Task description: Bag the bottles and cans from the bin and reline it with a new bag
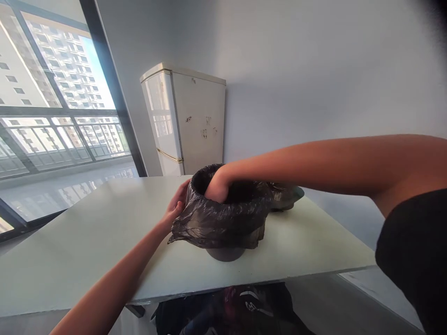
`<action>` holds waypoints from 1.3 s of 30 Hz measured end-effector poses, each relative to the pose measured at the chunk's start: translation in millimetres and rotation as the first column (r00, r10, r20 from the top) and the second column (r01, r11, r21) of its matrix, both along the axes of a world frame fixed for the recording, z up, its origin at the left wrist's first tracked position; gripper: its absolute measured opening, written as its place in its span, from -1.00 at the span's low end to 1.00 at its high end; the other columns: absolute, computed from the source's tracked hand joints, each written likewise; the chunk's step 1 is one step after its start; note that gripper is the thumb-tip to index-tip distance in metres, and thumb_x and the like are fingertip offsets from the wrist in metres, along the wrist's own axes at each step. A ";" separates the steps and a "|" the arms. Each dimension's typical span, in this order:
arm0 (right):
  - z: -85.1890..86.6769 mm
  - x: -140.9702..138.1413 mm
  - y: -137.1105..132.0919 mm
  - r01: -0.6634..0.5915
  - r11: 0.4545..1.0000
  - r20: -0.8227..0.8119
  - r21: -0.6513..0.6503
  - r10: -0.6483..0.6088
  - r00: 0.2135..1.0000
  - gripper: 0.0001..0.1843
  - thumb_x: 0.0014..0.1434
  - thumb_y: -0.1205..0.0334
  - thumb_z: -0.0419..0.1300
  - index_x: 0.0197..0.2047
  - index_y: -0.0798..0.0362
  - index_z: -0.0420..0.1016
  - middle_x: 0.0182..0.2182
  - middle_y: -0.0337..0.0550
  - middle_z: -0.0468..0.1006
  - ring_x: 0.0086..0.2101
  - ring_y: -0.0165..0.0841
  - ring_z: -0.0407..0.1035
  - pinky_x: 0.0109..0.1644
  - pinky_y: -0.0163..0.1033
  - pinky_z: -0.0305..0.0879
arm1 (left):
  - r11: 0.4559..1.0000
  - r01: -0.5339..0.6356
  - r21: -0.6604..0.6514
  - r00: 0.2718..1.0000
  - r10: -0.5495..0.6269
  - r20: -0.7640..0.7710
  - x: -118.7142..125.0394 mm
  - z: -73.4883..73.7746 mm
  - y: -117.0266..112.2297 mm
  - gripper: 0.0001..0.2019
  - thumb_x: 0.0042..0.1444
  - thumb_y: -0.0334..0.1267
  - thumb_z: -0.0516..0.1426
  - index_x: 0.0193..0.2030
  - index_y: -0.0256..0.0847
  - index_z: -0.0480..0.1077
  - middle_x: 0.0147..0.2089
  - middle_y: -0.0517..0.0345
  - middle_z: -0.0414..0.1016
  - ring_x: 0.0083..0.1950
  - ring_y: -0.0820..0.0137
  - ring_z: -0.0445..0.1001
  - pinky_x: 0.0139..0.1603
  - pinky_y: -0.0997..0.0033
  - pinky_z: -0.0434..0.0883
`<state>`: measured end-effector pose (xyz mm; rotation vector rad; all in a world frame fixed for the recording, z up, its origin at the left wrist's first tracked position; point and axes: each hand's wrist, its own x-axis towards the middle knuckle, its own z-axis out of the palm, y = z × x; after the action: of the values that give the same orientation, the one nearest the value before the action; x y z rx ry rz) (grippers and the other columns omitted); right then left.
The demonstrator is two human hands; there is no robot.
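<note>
Through the head camera I see the bin (226,254) standing on the table (300,253), with the black bag (220,225) hanging over its rim. My left hand (177,203) touches the bag's left side; I cannot tell if its fingers grip. My right hand (218,186) is inside the opening, its fingers hidden, so their state I cannot tell either.

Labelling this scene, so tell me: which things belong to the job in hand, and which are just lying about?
In use:
black bag, draped over the container
grey container
left hand, at the bag's outside
right hand, reaching inside
table, beneath

Just around:
refrigerator
window
dark item behind the bag, use unclear
</note>
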<state>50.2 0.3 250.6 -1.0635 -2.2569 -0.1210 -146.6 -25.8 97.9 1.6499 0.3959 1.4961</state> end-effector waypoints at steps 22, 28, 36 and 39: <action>-127.7 150.4 -84.8 -0.312 0.906 -0.641 -0.287 0.060 0.765 0.23 0.12 -0.70 0.15 0.60 -0.09 0.12 0.54 0.10 0.21 0.51 0.15 0.07 0.59 0.29 0.05 | 0.999 -0.038 -0.011 0.925 0.031 -0.380 8.2 10.4 -28.3 0.19 -0.05 0.24 0.49 0.62 -0.11 0.11 0.59 -0.31 0.20 0.59 -0.30 0.17 0.59 -0.21 0.25; -177.2 143.4 -78.1 -0.381 0.808 -0.622 -0.449 0.023 0.782 0.42 -0.03 -0.60 0.40 0.64 -0.02 -0.02 0.50 0.25 0.23 0.46 0.22 0.15 0.54 0.35 0.11 | 0.994 0.005 -0.113 0.913 -0.051 -0.405 0.2 0.7 -24.7 0.08 -0.05 0.23 0.49 0.55 -0.11 0.24 0.52 -0.30 0.33 0.54 -0.34 0.26 0.51 -0.24 0.35; -188.5 148.1 -92.1 -0.328 0.816 -0.551 -0.477 0.014 0.834 0.57 -0.13 -0.46 0.55 0.67 -0.04 -0.18 0.53 0.29 0.14 0.50 0.19 0.08 0.58 0.30 0.04 | 0.996 0.034 -0.080 0.947 -0.057 -0.315 -5.5 -7.6 -15.8 0.08 -0.09 0.19 0.52 0.53 -0.15 0.30 0.47 -0.33 0.39 0.48 -0.36 0.36 0.46 -0.21 0.42; -199.6 152.8 -94.0 -0.258 0.856 -0.509 -0.447 -0.007 0.861 0.45 -0.04 -0.30 0.59 0.66 -0.10 -0.14 0.47 0.25 0.26 0.46 0.16 0.18 0.54 0.31 0.15 | 0.993 -0.003 -0.114 0.988 -0.015 -0.154 -6.5 -14.9 -7.1 0.01 -0.15 0.20 0.54 0.44 -0.07 0.44 0.37 -0.23 0.53 0.42 -0.34 0.43 0.41 -0.20 0.49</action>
<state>203.0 -93.7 51.0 -1.0346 -1.9003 0.7650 -153.0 -32.9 83.1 1.6794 0.5512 1.3199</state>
